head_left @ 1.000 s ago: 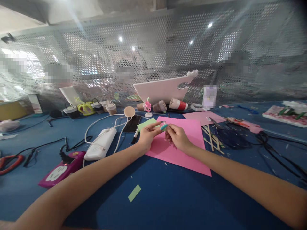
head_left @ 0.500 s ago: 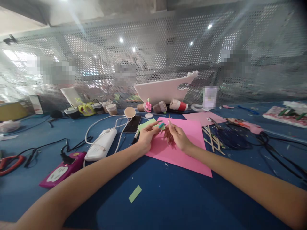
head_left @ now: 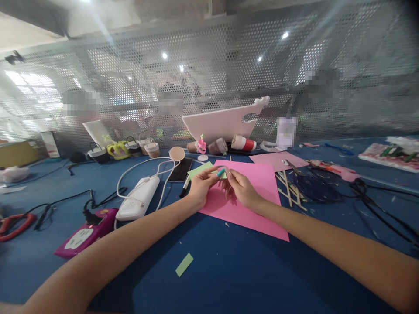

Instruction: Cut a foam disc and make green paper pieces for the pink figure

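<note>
Over the pink paper sheet, my left hand grips a light green strip of paper between its thumb and fingers. A teal spot, apparently a painted nail, shows at that hand's tip. My right hand is closed in a pinch at the right end of the green strip, its fingertips meeting those of my left hand. The exact contact is partly hidden by the fingers. A small green paper piece lies on the blue table in front of my arms.
To the left are a white power bank with cables, a purple power strip and a phone. On the right lie thin wooden sticks, scissors and a pink glue gun. Several cups and white foam board stand behind.
My right hand has shifted slightly left, and its fingertips have closed against the end of the green paper strip. My left hand stays nearly in place, still holding the strip.
</note>
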Demonstrator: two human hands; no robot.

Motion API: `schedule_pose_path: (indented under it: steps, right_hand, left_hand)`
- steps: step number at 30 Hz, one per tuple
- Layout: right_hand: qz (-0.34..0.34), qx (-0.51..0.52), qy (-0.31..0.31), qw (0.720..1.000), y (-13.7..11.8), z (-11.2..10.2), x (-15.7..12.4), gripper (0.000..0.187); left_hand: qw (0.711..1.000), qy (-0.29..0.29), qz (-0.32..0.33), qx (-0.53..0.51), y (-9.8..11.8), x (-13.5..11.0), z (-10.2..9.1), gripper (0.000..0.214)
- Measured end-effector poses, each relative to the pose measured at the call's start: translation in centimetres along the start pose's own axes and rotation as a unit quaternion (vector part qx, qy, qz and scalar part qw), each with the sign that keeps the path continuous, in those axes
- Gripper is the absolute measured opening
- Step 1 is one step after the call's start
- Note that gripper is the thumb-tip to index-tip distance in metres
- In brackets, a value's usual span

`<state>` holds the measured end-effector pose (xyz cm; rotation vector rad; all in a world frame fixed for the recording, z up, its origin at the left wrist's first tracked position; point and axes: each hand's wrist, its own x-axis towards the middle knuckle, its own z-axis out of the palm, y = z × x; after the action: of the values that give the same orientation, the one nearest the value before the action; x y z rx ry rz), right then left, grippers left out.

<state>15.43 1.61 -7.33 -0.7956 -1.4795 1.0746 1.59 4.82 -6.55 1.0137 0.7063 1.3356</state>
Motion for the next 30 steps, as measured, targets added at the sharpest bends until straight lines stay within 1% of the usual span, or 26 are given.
schedule_pose_path:
  steps: [3,5,8,10,13,15,18,21,24,30]
  right_hand:
    - [-0.001,0.007,0.0,1.0,-0.22,0.01,-0.04,0.043]
    - [-0.011,0.002,-0.001,1.0,-0.25,-0.09,-0.01,0.04]
    - [-0.037,-0.019,0.018,0.999,-0.17,-0.27,0.06,0.037]
    - [-0.052,-0.028,0.03,0.998,-0.09,-0.33,0.1,0.036]
    - [-0.056,-0.023,0.039,0.997,-0.03,-0.36,0.15,0.036]
    - [-0.053,-0.017,0.049,0.997,-0.07,-0.38,0.19,0.036]
    - [-0.045,-0.009,0.045,0.998,-0.2,-0.41,0.26,0.037]
    - [-0.026,-0.001,0.017,1.0,-0.35,-0.36,0.31,0.036]
    - [-0.005,0.012,0.007,1.0,-0.37,-0.25,0.34,0.038]
    - [0.045,0.082,-0.02,0.995,-0.11,-0.32,0.49,0.055]
  left_hand:
    - [1.0,0.007,0.0,0.001,0.04,-0.01,0.02,0.036]
    - [1.0,0.004,0.005,0.013,0.01,-0.05,0.03,0.034]
    - [0.999,-0.032,0.008,0.023,-0.09,-0.11,0.03,0.035]
    - [0.998,-0.056,-0.003,0.002,-0.13,-0.17,0.06,0.033]
    - [0.997,-0.064,-0.021,-0.032,-0.08,-0.3,0.19,0.034]
    - [0.997,-0.063,-0.016,-0.03,-0.01,-0.41,0.31,0.037]
    - [0.998,-0.066,0.019,0.004,0.06,-0.55,0.47,0.038]
    - [0.997,-0.048,0.053,0.042,0.04,-0.56,0.47,0.039]
    - [0.997,-0.028,0.048,0.048,-0.07,-0.36,0.27,0.04]
    - [0.998,-0.006,0.032,0.056,-0.14,0.05,0.0,0.037]
